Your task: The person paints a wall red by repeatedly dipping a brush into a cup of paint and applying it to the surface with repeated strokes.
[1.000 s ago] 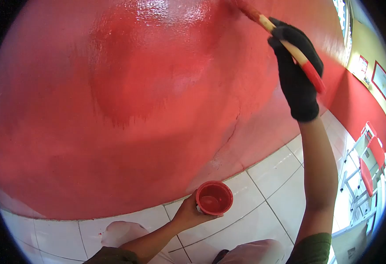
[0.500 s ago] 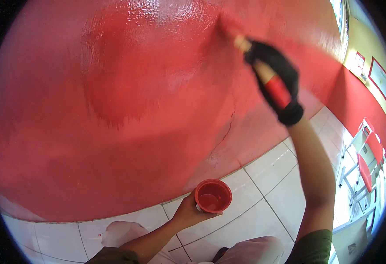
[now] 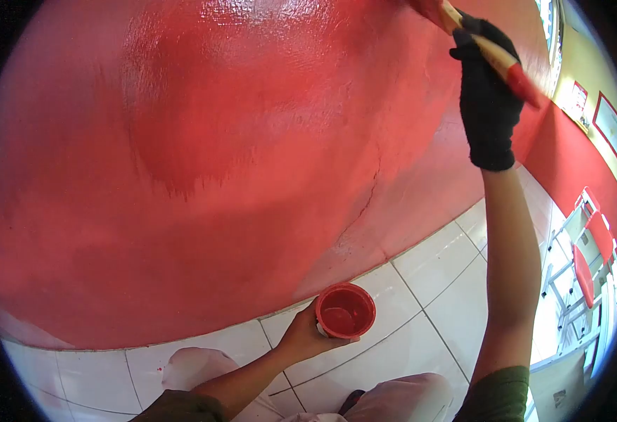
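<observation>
My right hand [image 3: 490,98], in a black glove, is closed around the wooden handle of a paintbrush [image 3: 495,55] whose end is red. The brush's bristles are at the top edge of the view, against the red wall [image 3: 252,176]; their tips are cut off. Wet, shiny paint shows on the wall's upper part, and a thin crack runs down its right side. Low in the middle, my bare left hand [image 3: 307,337] is wrapped around a red paint cup [image 3: 346,311], held upright over the floor with a little red paint at its bottom.
White floor tiles [image 3: 393,352] meet the wall's foot along a curved line. At the right stands a metal-framed folding ladder or chair with red panels [image 3: 583,274]. Framed papers [image 3: 609,126] hang on the far yellow and red wall. My knees [image 3: 407,397] show at the bottom.
My right hand has swept the brush up and to the right along the wall, and the handle has turned in the grip. The cup in my left hand has barely shifted.
</observation>
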